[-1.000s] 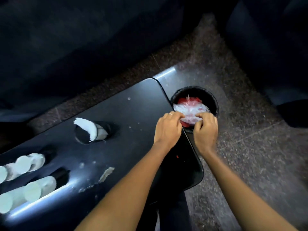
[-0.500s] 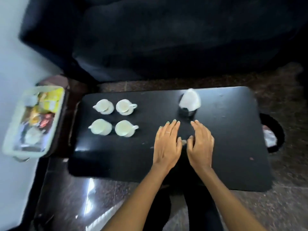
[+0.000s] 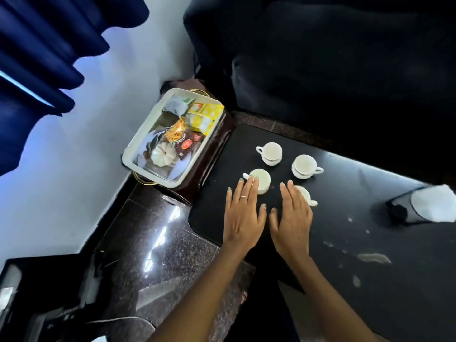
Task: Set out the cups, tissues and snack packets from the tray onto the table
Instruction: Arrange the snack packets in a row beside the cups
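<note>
Both hands hover flat over the near-left part of the black table [image 3: 345,193], palms down, fingers straight and spread, holding nothing. The left hand [image 3: 243,215], a thin ring on one finger, has its fingertips overlapping the near-left cup [image 3: 261,180] as seen from above; whether they touch it I cannot tell. The right hand [image 3: 292,220] lies just beside the left, and its fingers cover most of the near-right cup [image 3: 306,195], whose handle pokes out on the right.

Beyond these stand two more white cups: the far-left cup [image 3: 271,153] with its handle to the left, and the far-right cup [image 3: 304,166] with its handle to the right. All four sit in a loose square on the table.

Off the table's left end, the white tray [image 3: 138,146] rests on a dark brown side stand [image 3: 209,154]. It holds yellow snack packets [image 3: 207,116], a dark brown packet [image 3: 187,144], a golden packet [image 3: 176,130] and a white ribbed lidded pot [image 3: 161,156].

Far right on the table stands a black holder with white tissues [image 3: 434,206]. Pale smudges [image 3: 373,257] mark the tabletop near it. A dark sofa [image 3: 333,58] runs behind the table, and blue curtains [image 3: 37,58] hang at the left by the white wall.
</note>
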{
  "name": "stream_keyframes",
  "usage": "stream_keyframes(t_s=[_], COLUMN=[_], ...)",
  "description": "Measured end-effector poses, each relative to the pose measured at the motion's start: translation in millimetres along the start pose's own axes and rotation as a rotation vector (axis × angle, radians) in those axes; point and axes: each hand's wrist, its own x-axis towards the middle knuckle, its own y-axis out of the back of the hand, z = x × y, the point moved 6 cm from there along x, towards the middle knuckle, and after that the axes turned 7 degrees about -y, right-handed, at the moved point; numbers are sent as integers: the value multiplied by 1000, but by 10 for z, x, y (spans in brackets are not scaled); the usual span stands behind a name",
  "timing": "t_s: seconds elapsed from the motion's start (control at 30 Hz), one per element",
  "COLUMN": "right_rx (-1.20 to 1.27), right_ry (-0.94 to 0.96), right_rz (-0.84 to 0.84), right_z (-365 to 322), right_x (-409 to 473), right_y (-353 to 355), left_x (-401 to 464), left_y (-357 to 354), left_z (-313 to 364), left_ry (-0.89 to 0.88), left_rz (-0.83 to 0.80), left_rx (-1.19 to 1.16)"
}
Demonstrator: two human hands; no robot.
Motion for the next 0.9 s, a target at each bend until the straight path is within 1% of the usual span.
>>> stream_keyframes(t_s=[0.23, 0.43, 0.5, 0.63, 0.73, 0.8, 0.9], right_rx=[-25, -30, -48, -58, -54, -35, -14], right_ry=[104, 208, 235, 269, 236, 162, 24], right_rz=[-95, -159, -174, -205, -211, -205, -141], right_z=[-585, -1116, -1291, -1638, -1825, -1884, -1900], right_x=[521, 907, 1027, 1241, 1389, 1481, 1608], right_y=[-510, -945, -1120, -1474, -1730, -1878, -1995], left_x=[435, 820, 945, 1167, 1314, 1400, 1476], left_y=[169, 331, 365, 429, 446, 419, 367], left_z=[-768, -1483, -1715, -2135, -2431, -2612, -2791], left_ry=[137, 259, 267, 220, 179, 153, 102], left_rz=[24, 86, 106, 118, 97, 69, 28], left_rx=[-25, -46, -44, -24, 13, 23, 38])
